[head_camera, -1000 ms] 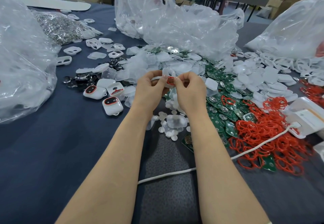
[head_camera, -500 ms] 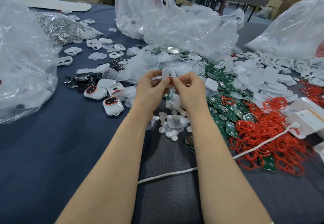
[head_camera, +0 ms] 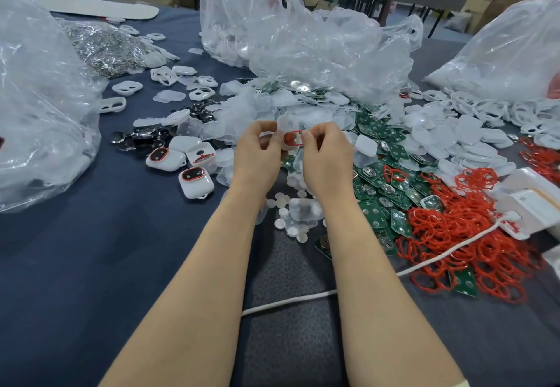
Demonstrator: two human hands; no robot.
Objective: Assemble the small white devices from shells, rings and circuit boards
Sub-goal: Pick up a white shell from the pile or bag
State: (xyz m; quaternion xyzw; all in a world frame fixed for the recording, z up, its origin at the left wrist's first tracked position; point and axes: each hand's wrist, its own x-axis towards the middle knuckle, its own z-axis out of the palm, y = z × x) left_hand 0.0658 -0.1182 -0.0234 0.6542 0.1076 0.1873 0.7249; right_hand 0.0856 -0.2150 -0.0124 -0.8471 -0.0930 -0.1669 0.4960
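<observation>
Above the middle of the table my left hand [head_camera: 257, 156] and my right hand [head_camera: 325, 159] hold a small white shell [head_camera: 286, 123] between their fingertips, with a red ring [head_camera: 293, 138] against it. The ring shows between the two thumbs; how it sits on the shell is hidden by my fingers. To the left lie three white devices [head_camera: 195, 179] with red-rimmed openings. Green circuit boards [head_camera: 383, 180] and a heap of red rings [head_camera: 472, 235] lie at the right. Loose white shells [head_camera: 472, 141] are piled behind them.
Big clear plastic bags stand at the left [head_camera: 39, 108], back centre [head_camera: 303, 38] and right [head_camera: 509, 53]. A pile of metal parts [head_camera: 103, 47] lies at the back left. A white cord [head_camera: 378, 277] crosses the blue cloth. Small round discs [head_camera: 291, 226] lie under my wrists. A white box [head_camera: 533, 204] sits at the right edge.
Both hands have stayed in place with the shell between them. My fingers have shifted a little around the red ring and the shell.
</observation>
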